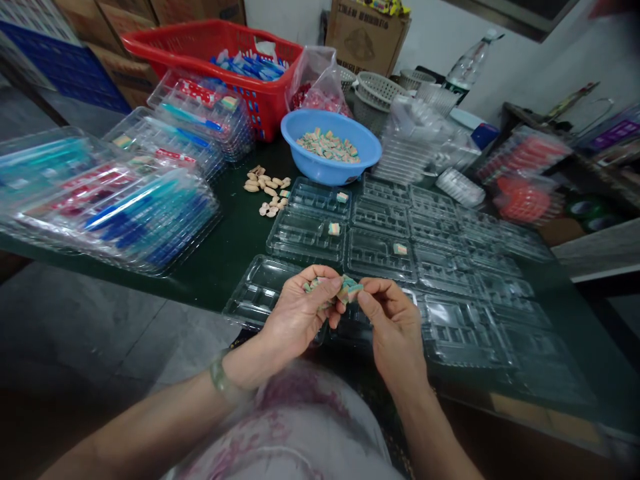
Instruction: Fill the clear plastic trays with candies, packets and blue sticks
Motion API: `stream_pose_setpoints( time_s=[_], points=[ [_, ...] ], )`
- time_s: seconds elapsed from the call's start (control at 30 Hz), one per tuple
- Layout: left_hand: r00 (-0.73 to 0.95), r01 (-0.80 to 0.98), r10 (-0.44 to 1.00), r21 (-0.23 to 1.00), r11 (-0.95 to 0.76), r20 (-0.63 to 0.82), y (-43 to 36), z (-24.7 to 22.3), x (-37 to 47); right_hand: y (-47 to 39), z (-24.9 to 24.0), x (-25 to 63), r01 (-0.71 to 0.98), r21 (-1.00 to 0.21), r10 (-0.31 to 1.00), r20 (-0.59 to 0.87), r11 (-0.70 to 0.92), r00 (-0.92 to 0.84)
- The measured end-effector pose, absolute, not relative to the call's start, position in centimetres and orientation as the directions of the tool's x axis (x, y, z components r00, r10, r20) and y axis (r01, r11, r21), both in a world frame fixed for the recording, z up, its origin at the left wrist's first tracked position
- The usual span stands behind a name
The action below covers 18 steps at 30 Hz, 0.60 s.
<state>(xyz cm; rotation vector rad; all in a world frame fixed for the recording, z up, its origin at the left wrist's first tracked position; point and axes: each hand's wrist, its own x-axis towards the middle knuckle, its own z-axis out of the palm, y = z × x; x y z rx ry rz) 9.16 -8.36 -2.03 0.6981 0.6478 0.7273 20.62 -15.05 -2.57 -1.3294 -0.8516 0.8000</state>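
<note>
Several small striped erasers (pixel 345 288), pastel green, pink and cream, are bunched in my left hand (pixel 300 310), whose fingers are curled round them. Thumb and fingers of my right hand (pixel 393 313) pinch one striped eraser (pixel 355 291) at the edge of that bunch. Both hands hover over clear plastic trays (pixel 255 290) with moulded compartments, laid in rows. Single erasers sit in three trays: one eraser (pixel 343 197) at the back, another eraser (pixel 334 229) in front of it, and a third eraser (pixel 400 249) to the right.
A blue bowl (pixel 295 150) of erasers stands behind the trays, with peanuts (pixel 270 187) to its left. Filled clear packs (pixel 150 220) are stacked at the left. A red basket (pixel 265 100) holds blue items. Stacked clear plastic (pixel 415 143) and a bottle (pixel 467 67) stand at the back right.
</note>
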Motion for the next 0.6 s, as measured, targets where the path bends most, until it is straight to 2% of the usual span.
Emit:
stream_pose_setpoints(
  time_s=[0.1, 0.23, 0.37, 0.5, 0.6],
  points=[
    [0.577, -0.373, 0.769, 0.749, 0.548, -0.276, -8.3, -2.2, 9.3, -15.0, -2.7, 20.8, -0.060, -0.992, 0.862, 0.064, 0.109, 0.502],
    [0.544, -0.394, 0.804, 0.772, 0.499, -0.242, -8.2, -2.4, 9.6, -15.5, -2.3, 20.8, 0.004, -0.995, 0.859, 0.091, 0.103, 0.504],
    [0.485, -0.403, 0.852, 0.815, 0.417, -0.197, -8.4, -2.4, 9.8, -16.0, -1.8, 20.3, 0.200, -0.976, 0.874, 0.172, 0.087, 0.455],
    [0.478, -0.375, 0.868, 0.863, 0.338, -0.132, -8.7, -2.4, 9.8, -15.9, -2.2, 20.0, 0.467, -0.880, 0.813, 0.332, 0.084, 0.479],
    [0.465, -0.356, 0.879, 0.887, 0.294, -0.105, -8.8, -2.5, 9.7, -15.7, -2.5, 20.2, 0.588, -0.804, 0.801, 0.407, 0.086, 0.439]
  ],
)
